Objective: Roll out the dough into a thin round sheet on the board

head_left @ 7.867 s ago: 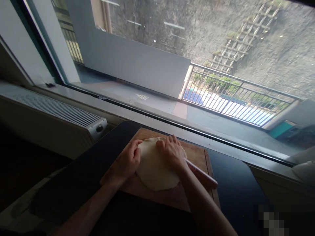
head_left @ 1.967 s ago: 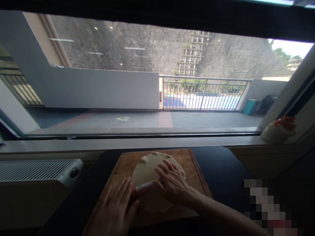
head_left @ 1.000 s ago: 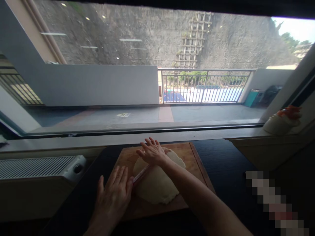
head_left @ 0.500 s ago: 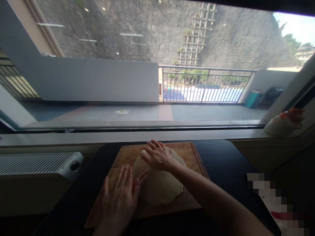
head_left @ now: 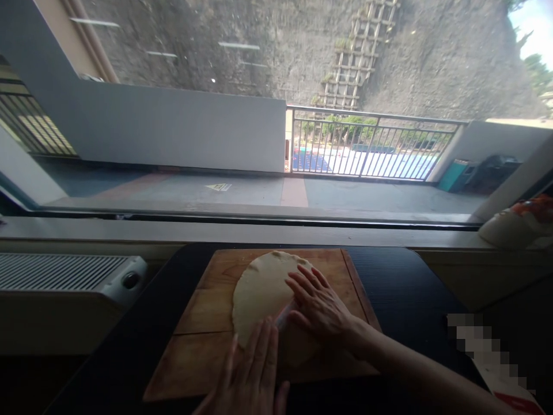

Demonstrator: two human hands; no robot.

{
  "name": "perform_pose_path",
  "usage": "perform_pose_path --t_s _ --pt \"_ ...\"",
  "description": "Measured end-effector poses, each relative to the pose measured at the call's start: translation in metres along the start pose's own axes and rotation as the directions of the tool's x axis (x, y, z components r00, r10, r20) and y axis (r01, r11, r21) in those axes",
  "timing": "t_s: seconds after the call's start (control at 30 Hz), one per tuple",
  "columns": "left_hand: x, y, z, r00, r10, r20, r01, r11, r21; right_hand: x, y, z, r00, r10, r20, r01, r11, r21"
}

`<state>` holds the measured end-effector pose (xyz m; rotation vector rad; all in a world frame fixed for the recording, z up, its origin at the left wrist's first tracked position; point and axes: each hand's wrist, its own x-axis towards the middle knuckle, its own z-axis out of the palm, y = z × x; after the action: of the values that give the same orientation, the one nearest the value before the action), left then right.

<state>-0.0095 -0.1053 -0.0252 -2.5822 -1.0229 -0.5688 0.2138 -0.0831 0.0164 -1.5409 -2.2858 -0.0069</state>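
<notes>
A round, flat sheet of pale dough lies on a wooden board. Across its near right part runs a thin pinkish rolling pin, visible only between my hands. My left hand rests flat over the pin's near left end, fingers stretched forward at the dough's near edge. Over the other end lies my right hand, palm down with its fingers spread. The pin's ends are hidden beneath both hands, as is the dough's right side.
The board sits on a black table below a window sill. A white radiator stands at the left. On the sill's right end is a pale pot-like ornament with an orange top. A pixelated patch covers something at the table's right edge.
Both hands have shifted rightward across the dough, the right one also coming nearer to me. The dough's far left edge now shows. The head view has tilted slightly.
</notes>
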Motion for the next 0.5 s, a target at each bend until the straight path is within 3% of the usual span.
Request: perform_pose_path --t_s 0.1,0.2,0.27,0.4,0.5 --pt "0.027 -0.033 -0.003 0.967 -0.186 0.173 0.189 0.982 -0.002 0.066 -0.008 0.009 0.996 0.086 -0.04 -0.084 0.996 0.03" --pt "0.041 -0.064 -0.012 0.874 -0.368 0.319 0.379 0.925 0.029 0.137 -0.007 0.009 0.969 0.184 0.165 -0.213 0.961 0.178" --pt "0.037 -0.072 -0.02 0.853 -0.397 0.339 0.41 0.911 0.035 0.161 0.007 0.004 0.935 0.246 0.255 -0.303 0.929 0.214" --pt "0.017 -0.067 -0.031 0.888 -0.368 0.276 0.387 0.922 -0.017 0.147 0.054 -0.007 0.845 0.442 0.301 -0.498 0.856 0.143" --pt "0.01 -0.066 -0.032 0.882 -0.386 0.271 0.422 0.903 -0.087 0.12 0.074 -0.011 0.755 0.533 0.382 -0.61 0.784 0.112"
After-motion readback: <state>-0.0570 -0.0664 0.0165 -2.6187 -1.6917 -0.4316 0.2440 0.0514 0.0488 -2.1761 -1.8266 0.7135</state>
